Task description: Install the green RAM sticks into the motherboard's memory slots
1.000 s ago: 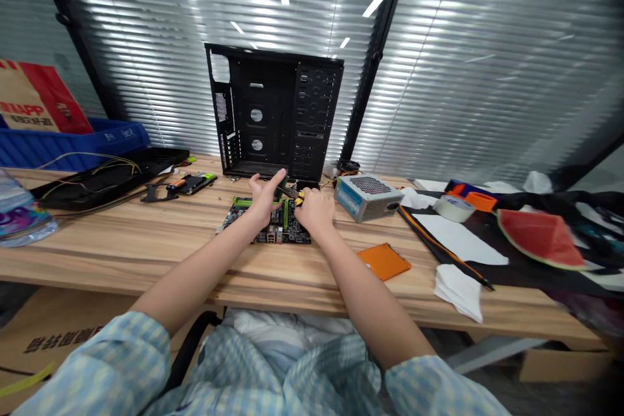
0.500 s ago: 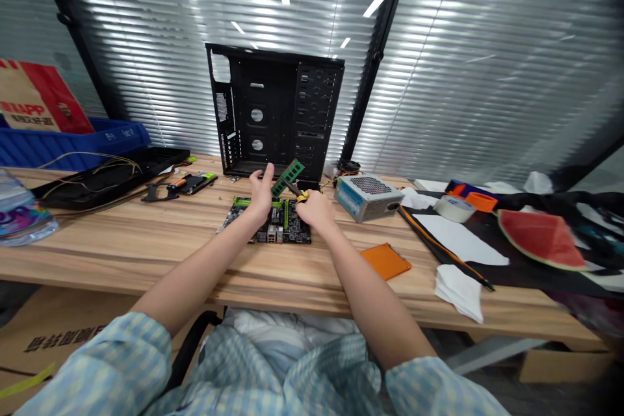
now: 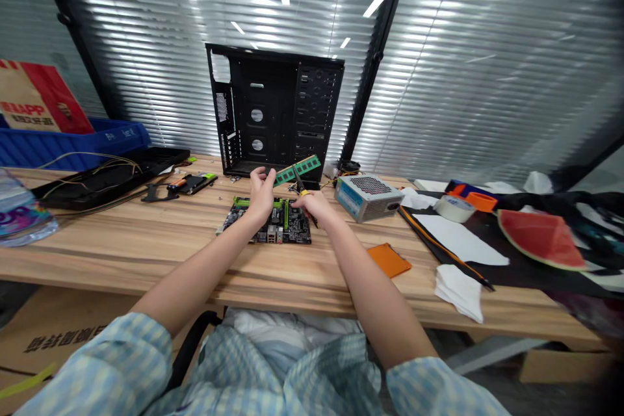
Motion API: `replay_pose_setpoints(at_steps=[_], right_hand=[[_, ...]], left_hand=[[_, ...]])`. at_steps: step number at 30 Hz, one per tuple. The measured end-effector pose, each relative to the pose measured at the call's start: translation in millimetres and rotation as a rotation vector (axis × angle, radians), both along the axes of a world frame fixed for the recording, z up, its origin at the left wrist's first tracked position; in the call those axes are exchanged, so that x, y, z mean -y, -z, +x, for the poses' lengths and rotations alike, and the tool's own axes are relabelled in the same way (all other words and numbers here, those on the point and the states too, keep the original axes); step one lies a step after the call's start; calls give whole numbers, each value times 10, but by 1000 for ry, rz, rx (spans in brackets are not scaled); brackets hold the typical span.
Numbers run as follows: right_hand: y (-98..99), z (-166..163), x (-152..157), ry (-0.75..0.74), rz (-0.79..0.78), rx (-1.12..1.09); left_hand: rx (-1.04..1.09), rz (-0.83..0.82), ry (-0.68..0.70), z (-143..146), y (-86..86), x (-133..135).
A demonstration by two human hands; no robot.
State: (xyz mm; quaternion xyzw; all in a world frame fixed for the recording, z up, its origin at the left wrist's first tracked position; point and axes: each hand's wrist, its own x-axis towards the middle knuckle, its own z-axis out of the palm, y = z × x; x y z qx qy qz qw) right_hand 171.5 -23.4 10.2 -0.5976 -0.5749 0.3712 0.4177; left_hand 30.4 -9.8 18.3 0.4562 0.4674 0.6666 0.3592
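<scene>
A green RAM stick (image 3: 297, 171) is held up at a slant above the motherboard (image 3: 295, 226), its left end between the fingers of my left hand (image 3: 262, 193). My right hand (image 3: 316, 203) is closed round what looks like a black-and-yellow screwdriver (image 3: 305, 192). The dark tip of that tool points up and overlaps the RAM stick in view; whether they touch, I cannot tell. Flat on the wooden table lies the motherboard, partly covered by both hands.
Behind the hands stands an open black computer case (image 3: 273, 110). A power supply (image 3: 368, 197) is to the right, near an orange plate (image 3: 389, 260). Farther right are a tape roll (image 3: 454, 208) and a watermelon slice (image 3: 541, 238). A blue bin (image 3: 107, 136) and bottle (image 3: 24, 214) are left.
The RAM stick has swung toward horizontal and its right end has moved right. My left fingers have closed in on its end. The tool in my right hand has turned more upright.
</scene>
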Motion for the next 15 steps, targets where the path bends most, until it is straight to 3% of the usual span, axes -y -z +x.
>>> replay_pose_setpoints(at_steps=[3, 9, 15], right_hand=[[-32, -2, 29, -83, -70, -142], [-74, -15, 75, -97, -125, -214], [-66, -22, 64, -102, -109, -242]], left_hand=[[-23, 31, 26, -1, 6, 5], [-118, 78, 34, 3, 17, 32], [-390, 311, -4, -27, 2, 122]])
